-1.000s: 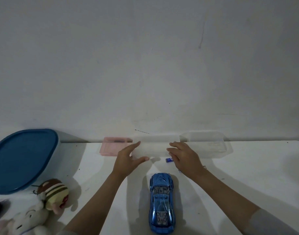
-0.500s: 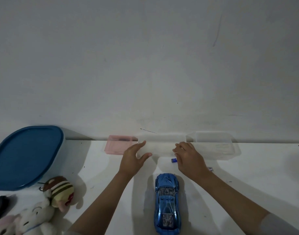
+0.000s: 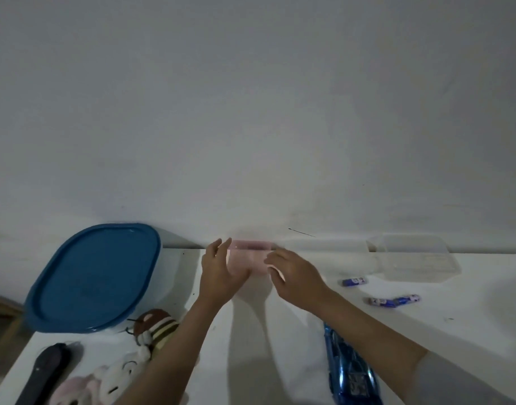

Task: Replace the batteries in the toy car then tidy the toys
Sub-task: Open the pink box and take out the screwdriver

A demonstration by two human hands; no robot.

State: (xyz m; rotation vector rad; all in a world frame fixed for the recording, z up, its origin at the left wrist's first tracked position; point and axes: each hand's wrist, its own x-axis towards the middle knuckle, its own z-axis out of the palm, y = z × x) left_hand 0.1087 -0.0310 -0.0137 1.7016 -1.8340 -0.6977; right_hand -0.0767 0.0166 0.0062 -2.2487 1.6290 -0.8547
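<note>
A small pink box (image 3: 251, 256) stands at the table's back edge against the wall. My left hand (image 3: 218, 273) wraps its left end, fingers behind and thumb in front. My right hand (image 3: 294, 276) holds its right end; the view is blurred there. The blue toy car (image 3: 347, 372) lies lengthwise near the front, under my right forearm. Three blue batteries lie loose right of my hands: one battery (image 3: 354, 281) nearer the wall, two batteries (image 3: 392, 301) end to end.
A clear box (image 3: 414, 258) sits at the back right, another clear box (image 3: 324, 252) beside the pink one. A tub with a blue lid (image 3: 96, 276) fills the back left. A striped plush (image 3: 157, 328), a white-pink plush (image 3: 104, 381) and a dark object (image 3: 46, 372) lie front left.
Both hands left the middle clear box and moved left onto the pink box. The view swung left, so the batteries now show in full.
</note>
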